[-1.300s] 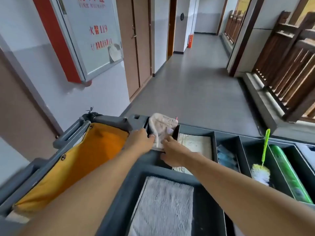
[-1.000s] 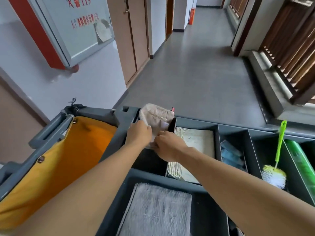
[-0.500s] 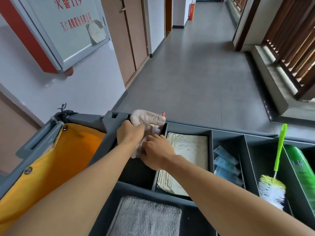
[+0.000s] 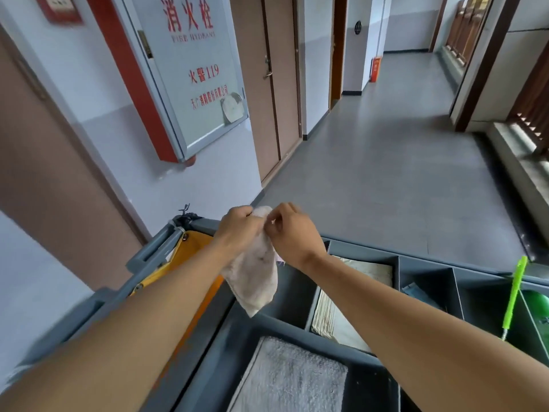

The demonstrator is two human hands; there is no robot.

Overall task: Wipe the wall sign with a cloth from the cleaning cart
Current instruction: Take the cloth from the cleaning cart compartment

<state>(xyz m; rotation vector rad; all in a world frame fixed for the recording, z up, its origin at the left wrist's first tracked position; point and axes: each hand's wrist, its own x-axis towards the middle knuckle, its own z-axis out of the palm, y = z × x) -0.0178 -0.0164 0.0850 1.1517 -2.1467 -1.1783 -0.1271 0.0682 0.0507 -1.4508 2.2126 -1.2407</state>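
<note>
Grey cart (image 4: pixel 398 260) compartments hold a grey towel (image 4: pixel 289 379), perhaps folded papers (image 4: pixel 341 316), green brush (image 4: pixel 512 295).

A yellow fabric bag (image 4: pixel 194 263) hangs at the left end of the trolley, just beside its grey handle. A grey fluffy mat (image 4: pixel 289 379) lies in the near compartment. A stack of pale folded papers (image 4: pixel 341 307) fills a middle compartment, with blue packets (image 4: pixel 421 294) in the next one. At the right edge a lime-green plastic brush handle (image 4: pixel 515 295) leans beside a green bottle (image 4: pixel 539 316). Brown wooden doors (image 4: pixel 267 84) line the grey-floored corridor (image 4: pixel 386 173).
</note>
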